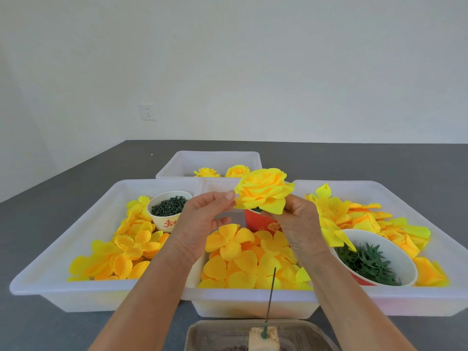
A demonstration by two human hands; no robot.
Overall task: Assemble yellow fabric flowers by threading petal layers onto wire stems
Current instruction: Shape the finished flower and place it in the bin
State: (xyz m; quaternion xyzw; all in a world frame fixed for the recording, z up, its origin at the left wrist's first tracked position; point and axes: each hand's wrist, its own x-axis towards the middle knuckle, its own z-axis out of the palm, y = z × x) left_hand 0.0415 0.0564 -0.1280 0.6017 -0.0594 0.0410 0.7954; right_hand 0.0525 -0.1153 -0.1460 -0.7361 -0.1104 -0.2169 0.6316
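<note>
Both hands hold a finished-looking yellow fabric rose (pixel 264 192) aloft: left hand (pixel 202 221) pinching a petal edge at nine o'clock, right hand (pixel 298 224) gripping underneath (fingers hidden). Next, probably set it in the far bin (pixel 177 160) at twelve.

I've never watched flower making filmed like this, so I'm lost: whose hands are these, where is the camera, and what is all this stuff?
The single picture comes from a camera worn on a person's head, looking down at their own bare hands. The left hand and right hand together hold a finished yellow flower. On the grey table stand white trays of loose yellow petals, cups of green parts, and a bowl of green leaves. Nearest, a thin wire stem stands upright in a small block. Two finished flowers lie in the far tray.
</note>
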